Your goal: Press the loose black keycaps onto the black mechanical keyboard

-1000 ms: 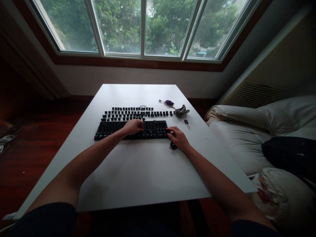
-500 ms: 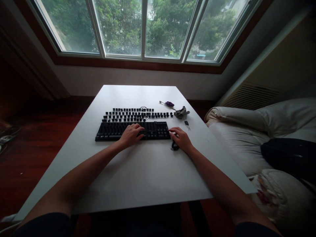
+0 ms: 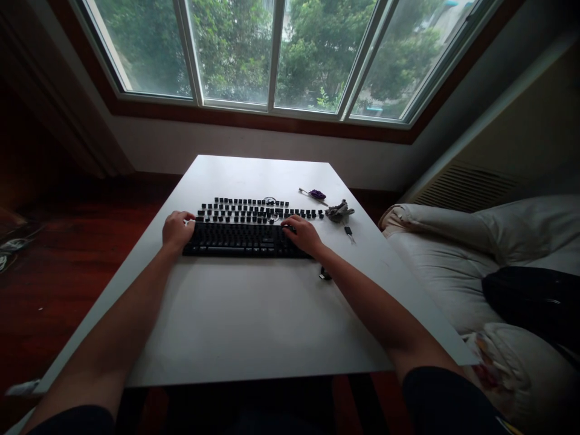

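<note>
A black keyboard [image 3: 240, 240] lies across the middle of the white table [image 3: 254, 320]. My left hand [image 3: 176, 229] curls round the keyboard's left end. My right hand [image 3: 302, 234] rests on the keyboard's right part, fingers bent over the keys. Rows of loose black keycaps [image 3: 258, 209] lie just behind the keyboard. A small dark object [image 3: 324, 275] sits on the table beside my right forearm.
Behind the keycaps to the right lie a purple-handled tool [image 3: 316, 194], a grey crumpled cloth [image 3: 339, 211] and a small black piece [image 3: 348, 231]. A white sofa [image 3: 471, 254] with a dark item [image 3: 534, 299] stands at the right. Windows fill the far wall.
My left hand has slid from the keyboard's middle to its left end. My right hand moved from the small dark object at the keyboard's right end onto the keys.
</note>
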`<state>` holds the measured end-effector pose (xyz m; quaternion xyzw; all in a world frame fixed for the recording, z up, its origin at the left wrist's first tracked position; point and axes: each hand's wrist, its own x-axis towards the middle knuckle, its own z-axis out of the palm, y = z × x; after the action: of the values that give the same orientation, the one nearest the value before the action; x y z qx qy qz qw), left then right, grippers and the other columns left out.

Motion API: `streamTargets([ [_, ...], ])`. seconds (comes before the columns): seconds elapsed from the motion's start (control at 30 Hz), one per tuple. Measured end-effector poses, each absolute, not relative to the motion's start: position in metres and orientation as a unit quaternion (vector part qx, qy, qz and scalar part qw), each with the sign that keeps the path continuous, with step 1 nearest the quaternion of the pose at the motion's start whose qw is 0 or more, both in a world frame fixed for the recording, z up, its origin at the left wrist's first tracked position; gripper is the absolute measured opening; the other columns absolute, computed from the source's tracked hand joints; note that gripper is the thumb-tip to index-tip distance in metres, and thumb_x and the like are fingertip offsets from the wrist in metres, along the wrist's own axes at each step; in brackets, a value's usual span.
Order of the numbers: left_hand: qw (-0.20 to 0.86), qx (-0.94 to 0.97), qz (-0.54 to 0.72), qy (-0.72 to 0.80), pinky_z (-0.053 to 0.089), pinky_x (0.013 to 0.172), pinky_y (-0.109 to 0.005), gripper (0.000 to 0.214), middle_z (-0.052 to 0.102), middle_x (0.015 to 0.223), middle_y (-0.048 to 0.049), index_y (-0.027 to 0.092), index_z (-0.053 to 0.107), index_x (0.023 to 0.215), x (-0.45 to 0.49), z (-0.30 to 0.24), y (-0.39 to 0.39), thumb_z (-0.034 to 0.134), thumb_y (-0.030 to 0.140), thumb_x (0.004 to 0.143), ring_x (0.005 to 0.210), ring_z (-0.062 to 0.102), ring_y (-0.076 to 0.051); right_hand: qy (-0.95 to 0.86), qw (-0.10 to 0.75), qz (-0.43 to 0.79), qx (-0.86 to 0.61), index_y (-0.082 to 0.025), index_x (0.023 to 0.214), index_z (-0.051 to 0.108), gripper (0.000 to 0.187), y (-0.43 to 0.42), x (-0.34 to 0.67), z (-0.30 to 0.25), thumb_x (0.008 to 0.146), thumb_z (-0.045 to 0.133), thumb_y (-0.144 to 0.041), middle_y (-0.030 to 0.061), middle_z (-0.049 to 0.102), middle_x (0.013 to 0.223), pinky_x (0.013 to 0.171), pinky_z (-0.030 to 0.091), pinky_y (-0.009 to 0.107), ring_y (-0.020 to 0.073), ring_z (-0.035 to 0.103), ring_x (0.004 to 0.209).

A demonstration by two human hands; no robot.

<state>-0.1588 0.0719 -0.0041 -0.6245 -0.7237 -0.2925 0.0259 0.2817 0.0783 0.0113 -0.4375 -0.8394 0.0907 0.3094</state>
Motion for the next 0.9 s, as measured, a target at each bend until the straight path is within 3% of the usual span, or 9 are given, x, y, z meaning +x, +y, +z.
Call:
streamTargets([
  [0.23, -0.088, -0.537, -0.244, -0.803, 0.047, 0.082, -0.036, 0.031, 0.073, 0.095, -0.0045, 0.027, 0.07, 0.108, -0.169, -0.014, 0.073, 0.059, 0.044, 0.085, 0.091, 0.067, -0.027, -0.847, 0.173, 0.014, -0.502, -0.023, 0.115, 0.072, 0.022, 0.128, 0.236, 0.012, 0.095, 0.063, -0.026, 0.009, 0.07, 0.116, 0.088, 0.048, 0.033, 0.0247, 0.065, 0.106],
  [0.53, -0.099, -0.52, -0.223, -0.818, 0.037, 0.101, -0.049, 0.028, 0.075, 0.098, -0.0042, 0.031, 0.07, 0.104, -0.153, -0.013, 0.075, 0.056, 0.047, 0.085, 0.103, 0.067, -0.033, -0.888, 0.067, 0.048, -0.453, -0.022, 0.1, 0.077, 0.015, 0.177, 0.227, 0.012, 0.085, 0.074, -0.022, 0.0071, 0.074, 0.101, 0.081, 0.045, 0.029, 0.0228, 0.066, 0.096],
  [0.73, -0.105, -0.516, -0.27, -0.806, 0.036, 0.101, -0.051, 0.026, 0.076, 0.096, -0.0051, 0.03, 0.071, 0.101, -0.151, -0.016, 0.079, 0.058, 0.045, 0.084, 0.101, 0.067, -0.034, -0.882, 0.103, 0.061, -0.456, -0.021, 0.096, 0.076, 0.012, 0.185, 0.226, 0.014, 0.085, 0.072, -0.019, 0.0054, 0.075, 0.096, 0.077, 0.046, 0.028, 0.0203, 0.066, 0.088],
  [0.9, -0.122, -0.509, -0.294, -0.8, 0.035, 0.103, -0.051, 0.027, 0.075, 0.093, -0.0031, 0.03, 0.072, 0.103, -0.156, -0.02, 0.083, 0.061, 0.045, 0.083, 0.1, 0.067, -0.032, -0.809, 0.267, 0.225, -0.473, -0.019, 0.098, 0.071, 0.017, 0.169, 0.228, 0.013, 0.081, 0.068, -0.019, 0.0021, 0.074, 0.088, 0.075, 0.049, 0.029, 0.017, 0.066, 0.08],
])
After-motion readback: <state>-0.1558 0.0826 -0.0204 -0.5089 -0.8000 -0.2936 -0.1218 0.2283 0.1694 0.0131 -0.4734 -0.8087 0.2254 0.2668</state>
